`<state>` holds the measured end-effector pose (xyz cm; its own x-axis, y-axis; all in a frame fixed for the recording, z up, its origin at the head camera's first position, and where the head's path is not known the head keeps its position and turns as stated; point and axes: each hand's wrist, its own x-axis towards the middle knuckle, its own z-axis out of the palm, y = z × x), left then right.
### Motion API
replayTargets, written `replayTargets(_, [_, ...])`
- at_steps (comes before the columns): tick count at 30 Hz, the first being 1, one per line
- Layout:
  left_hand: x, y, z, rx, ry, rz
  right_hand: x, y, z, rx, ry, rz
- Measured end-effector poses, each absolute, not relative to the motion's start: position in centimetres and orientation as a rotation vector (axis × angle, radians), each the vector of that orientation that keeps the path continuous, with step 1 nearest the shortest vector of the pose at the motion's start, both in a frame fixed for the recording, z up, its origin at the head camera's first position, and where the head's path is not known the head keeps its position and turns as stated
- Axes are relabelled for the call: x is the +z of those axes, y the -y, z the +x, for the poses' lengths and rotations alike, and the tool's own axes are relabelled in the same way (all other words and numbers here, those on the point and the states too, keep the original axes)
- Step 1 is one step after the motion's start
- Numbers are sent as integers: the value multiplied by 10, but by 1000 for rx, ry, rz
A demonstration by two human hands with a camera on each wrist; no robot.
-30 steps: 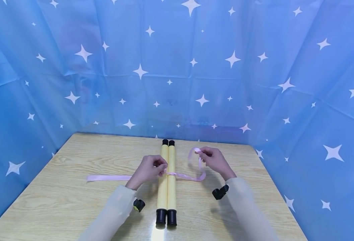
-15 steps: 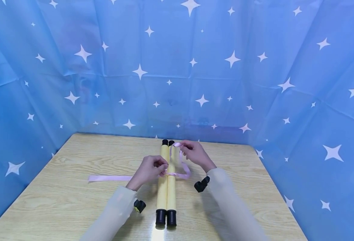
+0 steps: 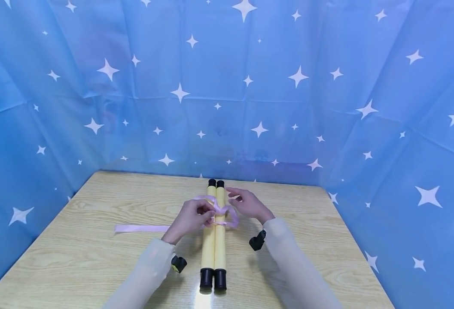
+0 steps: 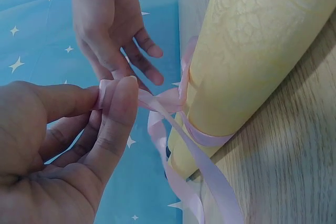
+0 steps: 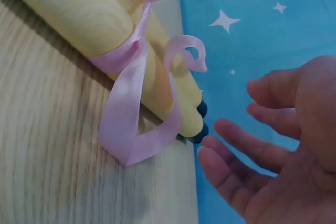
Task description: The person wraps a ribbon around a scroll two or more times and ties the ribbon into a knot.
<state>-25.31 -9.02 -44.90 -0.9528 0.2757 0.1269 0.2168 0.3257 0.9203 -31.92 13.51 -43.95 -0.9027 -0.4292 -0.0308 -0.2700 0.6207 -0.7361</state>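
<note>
Two pale yellow scrolls [image 3: 214,249] with black end caps lie side by side on the table. A pink ribbon [image 3: 141,228] goes around their middle and is knotted or crossed there. My left hand [image 3: 192,218] is over the left scroll; in the left wrist view its thumb and forefinger pinch a folded part of the ribbon [image 4: 108,92]. My right hand [image 3: 248,206] hovers right of the scrolls, fingers spread and holding nothing, as the right wrist view shows. A free ribbon end [image 5: 121,124] makes a loose loop over the scrolls near it.
The wood-grain table [image 3: 95,266] extends around the scrolls, with its far edge against a blue curtain [image 3: 227,86] printed with white stars. Each wrist carries a small black camera [image 3: 257,240]. The long ribbon tail lies flat to the left.
My right hand has moved left toward the scrolls and let go of the ribbon end, which has dropped across them toward the left hand. The left hand has stayed in place, pinching.
</note>
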Motion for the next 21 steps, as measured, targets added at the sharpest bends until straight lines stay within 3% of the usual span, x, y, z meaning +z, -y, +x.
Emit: replayTargets(21, [-442, 80, -256, 1828, -2481, 401, -431, -128, -283, -1208, -2588, -730])
